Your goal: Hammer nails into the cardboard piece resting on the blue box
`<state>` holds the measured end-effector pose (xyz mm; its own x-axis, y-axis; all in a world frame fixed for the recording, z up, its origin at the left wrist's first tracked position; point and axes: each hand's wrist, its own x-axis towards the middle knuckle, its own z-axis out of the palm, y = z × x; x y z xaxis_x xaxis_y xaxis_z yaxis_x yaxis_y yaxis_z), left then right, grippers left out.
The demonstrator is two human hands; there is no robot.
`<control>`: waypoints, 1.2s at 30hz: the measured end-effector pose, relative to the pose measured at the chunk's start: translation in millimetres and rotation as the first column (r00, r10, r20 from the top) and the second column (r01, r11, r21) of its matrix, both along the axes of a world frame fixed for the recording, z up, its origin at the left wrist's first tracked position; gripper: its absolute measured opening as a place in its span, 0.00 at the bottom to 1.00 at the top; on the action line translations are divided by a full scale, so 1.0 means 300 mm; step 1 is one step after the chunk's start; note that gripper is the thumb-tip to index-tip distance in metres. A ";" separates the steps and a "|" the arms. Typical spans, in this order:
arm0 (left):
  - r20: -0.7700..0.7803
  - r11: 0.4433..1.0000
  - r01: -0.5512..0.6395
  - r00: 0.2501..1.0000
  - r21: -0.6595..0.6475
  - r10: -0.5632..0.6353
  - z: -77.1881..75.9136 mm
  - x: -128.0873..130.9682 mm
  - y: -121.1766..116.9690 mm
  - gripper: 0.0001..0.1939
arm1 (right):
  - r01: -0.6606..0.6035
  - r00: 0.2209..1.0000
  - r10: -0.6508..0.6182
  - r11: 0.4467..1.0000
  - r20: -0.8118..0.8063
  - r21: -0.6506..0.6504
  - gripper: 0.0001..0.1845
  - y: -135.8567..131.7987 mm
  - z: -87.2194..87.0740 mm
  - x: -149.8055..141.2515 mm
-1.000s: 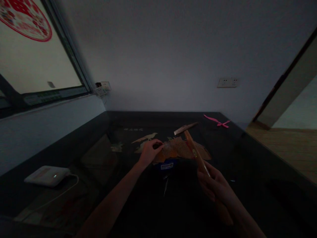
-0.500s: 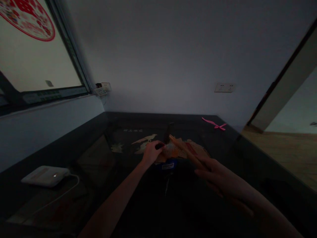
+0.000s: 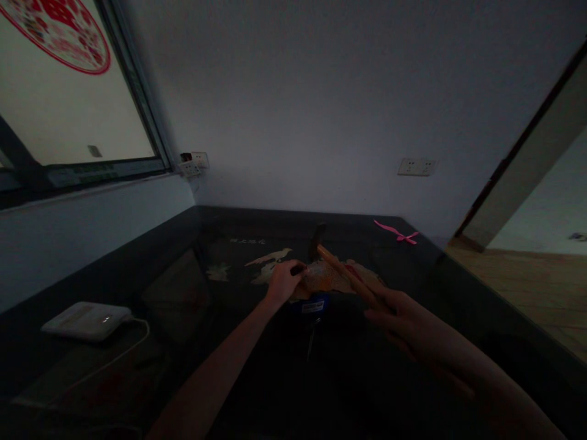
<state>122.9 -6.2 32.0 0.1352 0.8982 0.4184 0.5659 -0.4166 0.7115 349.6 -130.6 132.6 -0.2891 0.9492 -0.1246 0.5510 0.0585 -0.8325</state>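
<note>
Over the last second the hammer has come down and leftward, from above the middle of the board to just beside the left hand; that hand sits in about the same place. Since the middle frame there is little change.

The board lies between the two hands, reaching right from the left fingertips, its near edge over a blue box. The right hand is wrapped round the hammer's handle. The left hand's thumb and fingers are curled to a narrow gap at the board's left end; whether they pinch anything is too dark to tell, as is whether the hammer's head touches the board.

The main risk, I judge, is a bruised fingertip: the head is close to the left hand, and poor light makes aim harder. The board might also tip or slide if the box supports only part of it.

Counting outward: one hammer, one board, one box; nearer the wearer than the left hand, one bright sliver; beyond the right hand, one pink ribbon; far left of the left hand, one white device with one cable, all on one dark surface.
</note>
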 end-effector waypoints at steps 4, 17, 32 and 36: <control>0.022 1.000 -0.002 1.000 -0.012 0.002 -0.001 0.002 0.000 0.05 | -0.004 1.000 0.004 1.000 -0.016 0.031 0.29 0.001 0.011 0.005; 0.016 1.000 -0.002 1.000 0.005 0.002 -0.008 0.001 0.002 0.04 | -0.023 0.999 0.020 0.996 -0.039 -0.089 0.30 0.004 -0.008 -0.007; -0.042 1.000 -0.021 0.999 0.002 0.021 -0.006 -0.002 0.000 0.07 | 0.003 1.000 -0.007 0.986 -0.025 -0.165 0.30 0.003 -0.027 -0.019; -0.040 1.000 -0.004 0.999 0.005 0.004 -0.001 0.000 -0.002 0.05 | -0.008 0.999 0.003 0.992 -0.046 -0.126 0.29 0.000 -0.027 -0.015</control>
